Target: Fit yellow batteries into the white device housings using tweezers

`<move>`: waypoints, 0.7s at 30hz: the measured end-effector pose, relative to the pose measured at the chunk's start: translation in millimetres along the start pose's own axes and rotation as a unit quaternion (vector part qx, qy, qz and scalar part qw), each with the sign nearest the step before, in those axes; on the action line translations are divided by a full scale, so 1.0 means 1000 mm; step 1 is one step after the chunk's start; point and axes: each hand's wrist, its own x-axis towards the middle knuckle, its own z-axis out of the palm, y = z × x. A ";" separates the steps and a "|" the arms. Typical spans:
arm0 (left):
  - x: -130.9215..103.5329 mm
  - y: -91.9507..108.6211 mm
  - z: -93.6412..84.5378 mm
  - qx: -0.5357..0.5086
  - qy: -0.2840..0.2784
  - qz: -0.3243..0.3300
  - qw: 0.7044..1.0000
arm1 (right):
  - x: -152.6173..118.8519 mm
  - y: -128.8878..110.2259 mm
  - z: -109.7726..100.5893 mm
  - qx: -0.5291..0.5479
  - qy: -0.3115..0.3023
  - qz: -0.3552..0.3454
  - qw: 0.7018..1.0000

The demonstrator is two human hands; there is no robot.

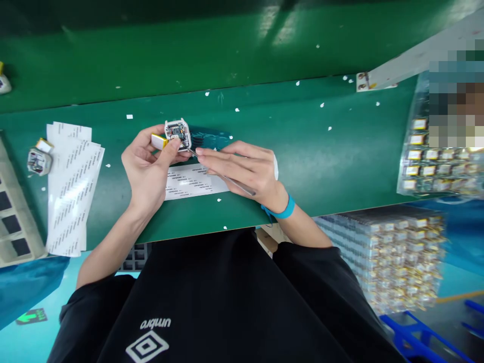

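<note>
My left hand (149,159) grips an open white smartwatch case (178,132) with its circuit board exposed, the thumb lying on the board. A small silver battery with yellow tape (159,141) sticks out at the case's left side. In my right hand (245,169) is a pair of thin metal tweezers (239,185), held like a pen. Their tip meets the lower right edge of the case; whether it grips anything there is too small to tell. Below the hands lies a printed white label sheet (192,182), partly covered by them.
Overlapping label sheets (73,186) lie at the left, beside another open watch case (39,161) and a compartment tray (18,222). At the right stands a tray of battery-fitted units (427,164) near another person. Stacked trays (393,257) stand below the table's edge. Small white dots litter the green table (340,166).
</note>
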 end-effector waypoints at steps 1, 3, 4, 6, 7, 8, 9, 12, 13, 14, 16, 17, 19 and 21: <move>-0.001 0.000 0.000 0.000 0.000 0.000 1.000 | 0.001 0.000 -0.001 -0.004 -0.012 0.005 1.000; -0.002 -0.002 0.000 -0.003 -0.002 -0.003 1.000 | 0.002 0.000 -0.001 -0.013 -0.023 0.012 1.000; -0.001 -0.003 0.000 -0.004 -0.002 -0.005 1.000 | 0.002 0.000 -0.001 -0.016 -0.019 0.013 1.000; 0.007 -0.008 -0.003 -0.004 0.003 -0.008 1.000 | 0.003 0.001 0.000 -0.012 0.005 0.004 1.000; 0.014 -0.010 -0.005 -0.005 0.010 -0.007 1.000 | 0.002 0.002 0.001 -0.007 0.022 -0.003 1.000; 0.025 -0.013 -0.008 -0.007 0.023 -0.004 1.000 | 0.002 0.003 0.002 -0.001 0.038 -0.009 0.999; 0.039 -0.016 -0.012 -0.009 0.041 -0.002 0.999 | 0.002 0.003 0.003 0.003 0.050 -0.015 0.999; 0.084 -0.014 -0.026 -0.009 0.121 -0.028 0.992 | 0.003 0.005 0.003 -0.006 0.059 -0.033 0.998; 0.095 -0.009 -0.030 -0.005 0.142 -0.046 0.989 | 0.003 0.006 0.002 -0.013 0.058 -0.039 0.997; 0.100 -0.001 -0.033 0.000 0.157 -0.057 0.986 | 0.004 0.007 0.000 -0.023 0.057 -0.042 0.997; 0.090 0.018 -0.035 0.015 0.164 -0.032 0.986 | 0.005 0.011 -0.004 -0.048 0.055 -0.036 0.997; 0.073 0.028 -0.033 0.024 0.156 0.011 0.987 | 0.005 0.013 -0.006 -0.061 0.060 -0.025 0.996; 0.020 0.048 -0.029 0.050 0.126 0.130 0.982 | 0.005 0.019 -0.010 -0.071 0.084 0.013 0.994; -0.046 0.063 -0.026 0.071 0.060 0.202 0.975 | 0.005 0.023 -0.013 -0.055 0.095 0.079 0.991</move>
